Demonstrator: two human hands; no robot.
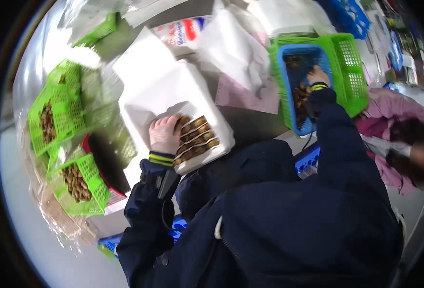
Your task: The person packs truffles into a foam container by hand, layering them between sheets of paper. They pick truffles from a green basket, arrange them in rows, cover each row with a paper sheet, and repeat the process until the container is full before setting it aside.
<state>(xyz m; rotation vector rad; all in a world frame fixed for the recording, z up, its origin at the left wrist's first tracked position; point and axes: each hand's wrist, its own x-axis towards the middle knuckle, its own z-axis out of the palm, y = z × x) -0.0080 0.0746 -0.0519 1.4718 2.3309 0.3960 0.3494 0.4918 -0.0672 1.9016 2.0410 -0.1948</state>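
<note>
A white foam box (220,126) stands in the middle, with rows of brown lumpy pieces (196,137) parted by thin white strips in its near end. My left hand (165,133) rests inside it at the left edge of the rows, fingers bent; what they hold, if anything, is hidden. On the right, my right hand (319,77) reaches into a blue basket (294,51), fingers curled near its right wall. Brown pieces (301,96) lie in that basket to the left of the hand. Its fingertips are too small to make out.
Green baskets (99,185) with brown pieces stand at the left. Green baskets (351,57) surround the blue one at the right. White sheets (233,45) and a pink paper (243,96) lie between. A person in pink (394,105) is at the far right.
</note>
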